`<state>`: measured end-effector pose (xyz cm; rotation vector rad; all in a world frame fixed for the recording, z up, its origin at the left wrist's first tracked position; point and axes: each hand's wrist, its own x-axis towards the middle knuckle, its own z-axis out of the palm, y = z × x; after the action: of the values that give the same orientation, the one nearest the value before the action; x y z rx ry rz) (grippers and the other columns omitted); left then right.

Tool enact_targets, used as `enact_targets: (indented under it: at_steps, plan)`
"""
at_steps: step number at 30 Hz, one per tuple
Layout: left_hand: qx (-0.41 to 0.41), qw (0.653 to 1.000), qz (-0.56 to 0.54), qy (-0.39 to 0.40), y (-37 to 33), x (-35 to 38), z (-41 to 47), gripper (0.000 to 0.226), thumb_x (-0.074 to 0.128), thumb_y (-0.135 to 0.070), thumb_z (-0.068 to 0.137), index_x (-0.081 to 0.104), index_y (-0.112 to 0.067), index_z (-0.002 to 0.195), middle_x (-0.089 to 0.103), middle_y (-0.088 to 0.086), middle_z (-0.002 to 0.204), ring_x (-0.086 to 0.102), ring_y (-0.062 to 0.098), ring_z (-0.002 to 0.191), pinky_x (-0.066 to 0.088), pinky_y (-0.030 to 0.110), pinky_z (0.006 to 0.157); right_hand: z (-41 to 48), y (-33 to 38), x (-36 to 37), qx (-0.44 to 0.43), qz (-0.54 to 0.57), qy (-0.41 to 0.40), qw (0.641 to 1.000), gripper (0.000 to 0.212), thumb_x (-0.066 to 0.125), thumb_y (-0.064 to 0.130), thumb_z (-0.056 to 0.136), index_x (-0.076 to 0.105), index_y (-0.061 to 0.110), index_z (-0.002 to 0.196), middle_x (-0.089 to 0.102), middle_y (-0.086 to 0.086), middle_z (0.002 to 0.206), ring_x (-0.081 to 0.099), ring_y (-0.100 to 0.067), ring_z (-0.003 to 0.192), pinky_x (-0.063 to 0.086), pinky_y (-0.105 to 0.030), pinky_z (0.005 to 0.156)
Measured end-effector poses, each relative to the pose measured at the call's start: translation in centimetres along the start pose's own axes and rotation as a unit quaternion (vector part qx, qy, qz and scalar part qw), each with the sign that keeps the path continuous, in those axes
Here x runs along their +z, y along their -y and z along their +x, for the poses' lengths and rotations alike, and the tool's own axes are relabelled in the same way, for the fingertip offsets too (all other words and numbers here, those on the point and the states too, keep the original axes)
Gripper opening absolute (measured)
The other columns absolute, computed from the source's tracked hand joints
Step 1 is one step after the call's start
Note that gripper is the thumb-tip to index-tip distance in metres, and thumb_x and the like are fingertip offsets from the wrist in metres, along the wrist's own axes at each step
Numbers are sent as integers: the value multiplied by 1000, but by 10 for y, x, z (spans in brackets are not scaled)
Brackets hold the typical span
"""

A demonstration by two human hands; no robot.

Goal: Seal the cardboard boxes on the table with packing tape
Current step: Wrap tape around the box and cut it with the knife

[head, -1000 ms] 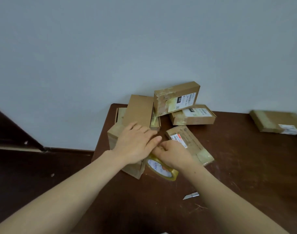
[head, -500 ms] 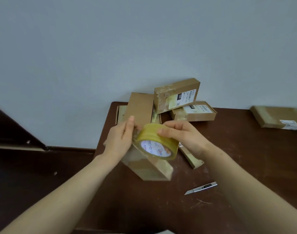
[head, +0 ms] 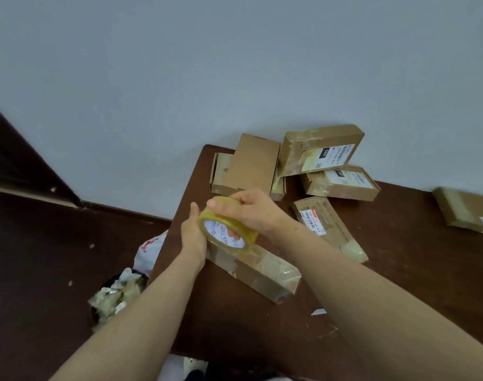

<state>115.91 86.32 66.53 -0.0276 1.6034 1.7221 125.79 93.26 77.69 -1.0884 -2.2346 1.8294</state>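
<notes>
The tape roll [head: 221, 229] was gripped by the right hand [head: 251, 213], directly over a largely taped box [head: 262, 268]. The left hand [head: 193, 237] was pressed beside it, its grasp not discernible. Beyond both hands, one plain box [head: 252, 163] looked unsealed.

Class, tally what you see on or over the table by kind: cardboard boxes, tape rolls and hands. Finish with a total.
cardboard boxes: 7
tape roll: 1
hands: 2
Total: 10
</notes>
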Motion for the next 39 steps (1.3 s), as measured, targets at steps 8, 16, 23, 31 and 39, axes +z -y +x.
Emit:
enact_targets:
  at_steps: [8,16,23,31,39]
  plan:
    - [17,998,49,-29,3,1,11,70,35,-41,101,61,-18,41,62,2,53,57,19,60,46,31,66,-39,-25,-46,24,-201,-22,979,50,61,59,82,57,17,56,56,5,43,54,-6,43,44,-17,50]
    - [26,996,69,-53,3,1,14,58,39,-41,100,62,-13,54,59,-6,48,54,10,50,41,26,57,-84,-62,-99,122,-355,-72,924,55,56,70,74,59,18,56,54,7,48,53,-5,47,42,-26,50]
    - [25,993,102,-51,5,5,13,59,41,-42,99,63,-17,50,59,-5,48,56,14,55,43,28,59,-94,-109,-99,188,-407,-96,889,60,51,72,80,44,19,51,42,8,41,45,-6,44,33,-24,47]
    - [17,993,106,-46,4,4,11,63,42,-46,98,62,-20,44,59,-7,48,57,15,59,43,30,62,-85,-139,-88,207,-388,-82,894,60,48,74,80,52,19,56,51,8,44,52,-5,50,33,-24,48]
    - [161,928,336,21,2,-8,10,48,53,-57,87,62,-21,57,60,-9,58,57,16,68,45,31,65,-80,-148,-74,203,-388,-84,895,59,42,73,84,50,20,59,56,7,54,55,-7,62,34,-26,52]
